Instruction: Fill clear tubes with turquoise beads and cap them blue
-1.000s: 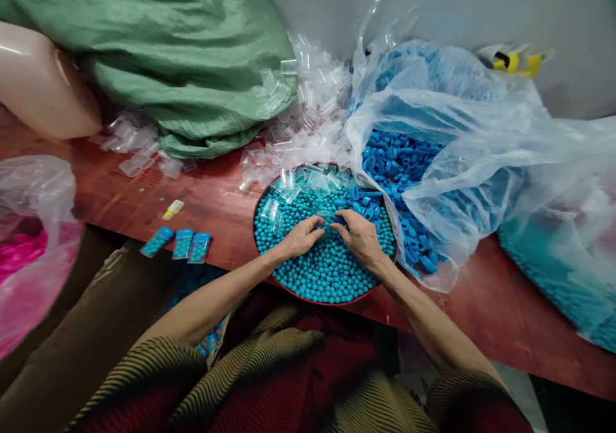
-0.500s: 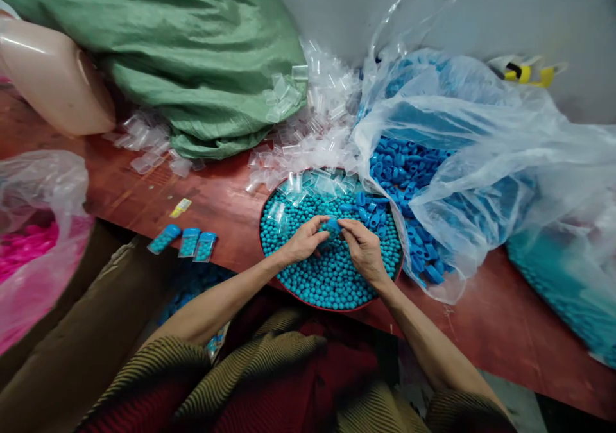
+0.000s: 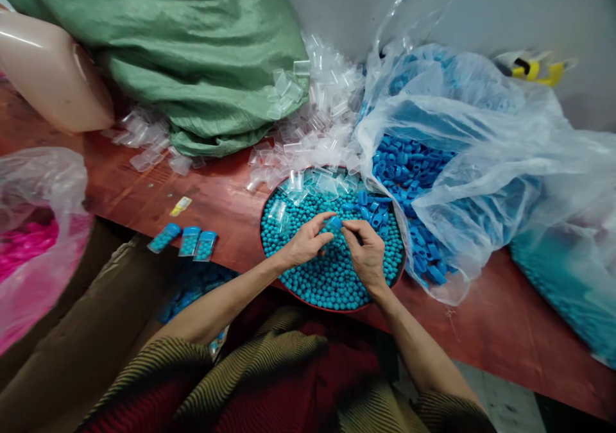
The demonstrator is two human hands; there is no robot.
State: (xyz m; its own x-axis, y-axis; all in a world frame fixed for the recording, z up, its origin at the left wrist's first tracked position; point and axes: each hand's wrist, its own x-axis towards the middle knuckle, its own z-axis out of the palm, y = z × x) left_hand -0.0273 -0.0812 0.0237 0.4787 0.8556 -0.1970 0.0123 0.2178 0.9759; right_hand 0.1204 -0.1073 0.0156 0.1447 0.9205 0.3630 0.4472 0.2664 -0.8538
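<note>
My left hand point(image 3: 307, 240) and my right hand point(image 3: 368, 253) meet over a round red-rimmed tray point(image 3: 261, 231) of turquoise beads point(image 3: 317, 288). Between their fingertips is a small box with a blue cap point(image 3: 335, 222). My left thumb and fingers pinch it from the left; my right thumb and forefinger grip the cap's right side. Its clear body is mostly hidden by my fingers. Clear empty boxes point(image 3: 278, 213) lie on the beads at the tray's back left. Loose blue caps point(image 3: 378, 215) are heaped at its back right.
Three bead-filled boxes point(image 3: 189, 241) lie on the red table point(image 3: 231, 212) to the left. Behind the tray are piled clear boxes point(image 3: 322, 131) and a green sack point(image 3: 206, 54). A plastic bag point(image 3: 462, 125) of blue caps stands right; a bag of pink pieces point(image 3: 43, 163), left.
Both hands stay over the tray with the small box. The right hand's fingers have curled in more around the cap, which shows slightly more. The view has shifted a little.
</note>
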